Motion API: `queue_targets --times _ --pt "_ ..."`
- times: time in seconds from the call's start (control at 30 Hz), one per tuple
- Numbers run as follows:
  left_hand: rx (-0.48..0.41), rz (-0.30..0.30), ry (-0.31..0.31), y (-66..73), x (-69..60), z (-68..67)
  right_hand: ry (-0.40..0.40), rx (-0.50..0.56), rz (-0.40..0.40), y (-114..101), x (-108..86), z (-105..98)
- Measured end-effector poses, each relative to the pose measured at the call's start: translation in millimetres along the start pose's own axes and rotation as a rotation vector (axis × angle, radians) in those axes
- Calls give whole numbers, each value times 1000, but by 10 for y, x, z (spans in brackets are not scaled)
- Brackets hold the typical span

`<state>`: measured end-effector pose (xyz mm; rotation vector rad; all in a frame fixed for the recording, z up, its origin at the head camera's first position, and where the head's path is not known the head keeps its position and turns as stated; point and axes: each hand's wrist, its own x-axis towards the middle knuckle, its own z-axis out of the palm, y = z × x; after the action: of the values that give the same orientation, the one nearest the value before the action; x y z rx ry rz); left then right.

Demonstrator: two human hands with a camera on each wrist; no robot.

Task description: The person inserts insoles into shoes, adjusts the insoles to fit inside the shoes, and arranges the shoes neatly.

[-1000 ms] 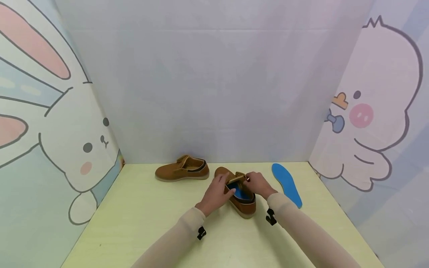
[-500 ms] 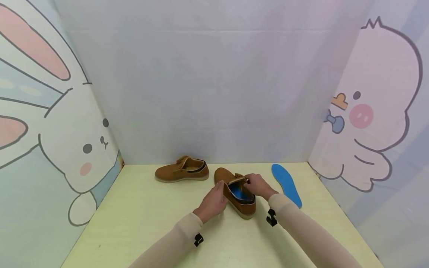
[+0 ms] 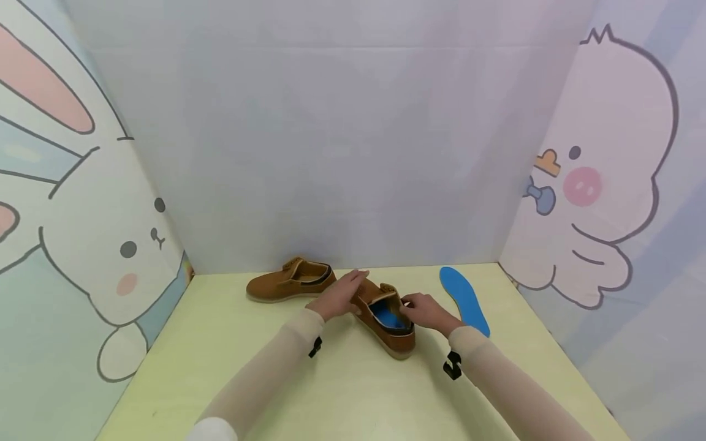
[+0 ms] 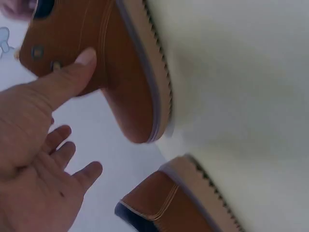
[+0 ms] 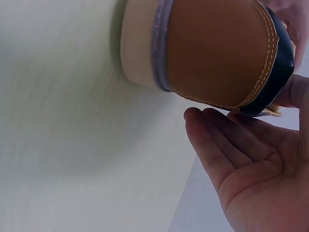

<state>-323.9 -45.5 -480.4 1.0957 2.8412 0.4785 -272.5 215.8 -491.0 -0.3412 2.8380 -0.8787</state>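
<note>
A brown lace-up shoe (image 3: 401,344) stands on the table, toe pointing away and to the left, with a blue insole (image 3: 388,316) inside. My right hand (image 3: 430,311) holds its collar at the right side; in the right wrist view the thumb goes behind the dark collar and the fingers (image 5: 217,140) lie outside. At the shoe's left front is my left hand (image 3: 337,298), fingers extended over the toe area. The left wrist view shows its thumb (image 4: 72,79) against the shoe's side near the eyelets, other fingers loosely spread.
A second brown shoe (image 3: 287,285) lies at the back left, its heel close behind my left hand. Another blue insole (image 3: 466,300) lies flat on the pale yellow table (image 3: 231,343) at the right, beside my right forearm. Walls with cartoon prints enclose the table.
My left hand drew back from the shoe's opening, then moved forward and left to its front part. The right hand has stayed at the collar. The head view has shifted slightly.
</note>
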Motion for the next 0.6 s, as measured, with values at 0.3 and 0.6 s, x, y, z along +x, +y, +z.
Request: queue_targets --times 0.3,0.6 --pt "16 114 -219 -70 307 -170 -43 78 100 -190 -281 91" --pt "-11 74 -255 0 372 -165 -57 45 106 -256 -379 132"
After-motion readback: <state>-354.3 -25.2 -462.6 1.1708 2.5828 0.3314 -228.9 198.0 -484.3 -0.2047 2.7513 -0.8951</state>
